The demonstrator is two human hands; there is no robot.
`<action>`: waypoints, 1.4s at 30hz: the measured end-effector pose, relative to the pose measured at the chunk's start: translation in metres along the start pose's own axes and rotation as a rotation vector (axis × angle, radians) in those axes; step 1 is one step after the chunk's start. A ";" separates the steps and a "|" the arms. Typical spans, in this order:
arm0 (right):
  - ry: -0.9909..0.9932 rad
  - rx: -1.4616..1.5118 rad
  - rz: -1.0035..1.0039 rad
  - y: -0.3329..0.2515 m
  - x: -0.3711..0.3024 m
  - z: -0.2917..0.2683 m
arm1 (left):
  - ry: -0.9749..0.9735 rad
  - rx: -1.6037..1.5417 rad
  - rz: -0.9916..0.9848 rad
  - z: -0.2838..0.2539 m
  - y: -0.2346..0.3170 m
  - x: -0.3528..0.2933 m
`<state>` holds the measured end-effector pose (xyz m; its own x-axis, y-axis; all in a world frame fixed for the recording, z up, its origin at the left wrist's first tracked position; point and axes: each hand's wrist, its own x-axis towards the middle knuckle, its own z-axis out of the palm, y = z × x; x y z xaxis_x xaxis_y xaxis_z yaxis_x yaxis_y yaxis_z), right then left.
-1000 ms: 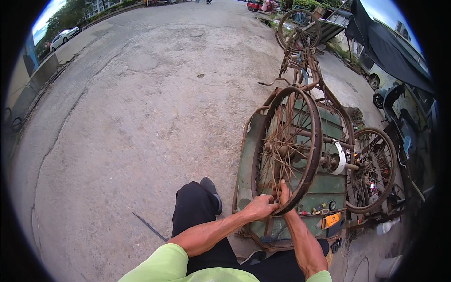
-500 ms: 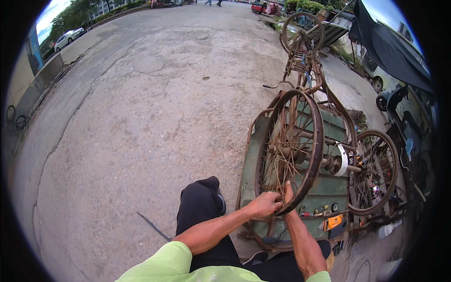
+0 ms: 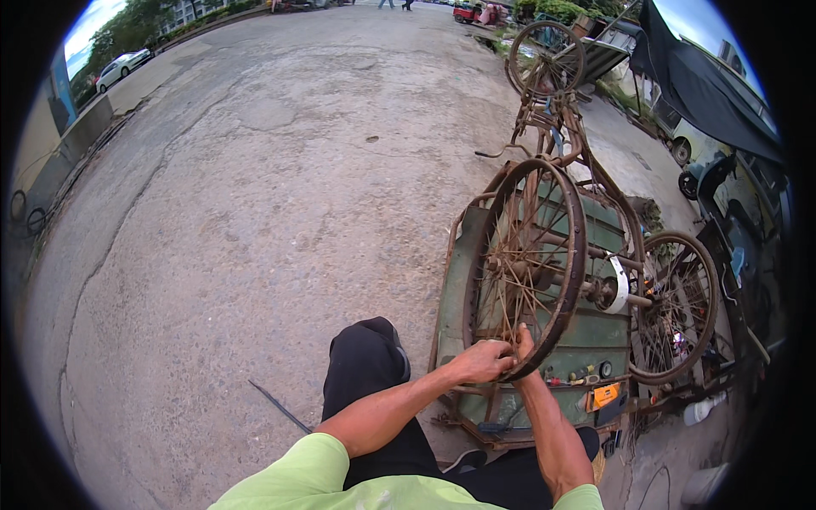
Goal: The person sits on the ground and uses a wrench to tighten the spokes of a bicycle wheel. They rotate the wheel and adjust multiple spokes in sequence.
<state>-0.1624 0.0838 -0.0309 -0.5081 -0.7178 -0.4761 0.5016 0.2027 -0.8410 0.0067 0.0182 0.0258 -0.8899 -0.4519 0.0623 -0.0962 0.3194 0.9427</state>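
Out on the cracked roadway [image 3: 255,238], the rusty wheel [image 3: 518,272] stretched upward and away from the left hand [image 3: 483,360], clamped on its near rim [image 3: 551,337], right hand [image 3: 525,352] alongside, grip unclear.

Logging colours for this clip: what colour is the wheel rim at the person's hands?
Dark rusty brown; the rim shows best in the head view.

1. And here's the road [image 3: 255,221], pale and cracked in daylight!
2. Upper left: white car [image 3: 123,70], trees [image 3: 119,32] behind, low wall [image 3: 85,136] nearer.
3. Over right, dark awning [image 3: 705,98] sagging under blue sky [image 3: 682,19]!
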 end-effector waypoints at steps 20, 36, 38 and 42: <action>0.083 -0.268 -0.148 0.006 -0.030 -0.027 | 0.024 -0.103 -0.128 0.006 0.001 0.003; -0.121 -0.021 -0.020 0.008 -0.032 -0.028 | 0.122 -0.073 -0.055 0.009 -0.002 0.001; -0.158 -0.046 -0.020 0.004 -0.033 -0.034 | 0.104 -0.082 -0.096 0.009 0.002 0.001; -0.171 0.010 0.022 0.004 -0.033 -0.039 | 0.087 -0.114 -0.162 0.008 0.008 0.000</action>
<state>-0.1712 0.1342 -0.0282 -0.3711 -0.8162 -0.4428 0.5187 0.2133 -0.8279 0.0023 0.0269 0.0308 -0.8245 -0.5616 -0.0695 -0.1791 0.1425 0.9735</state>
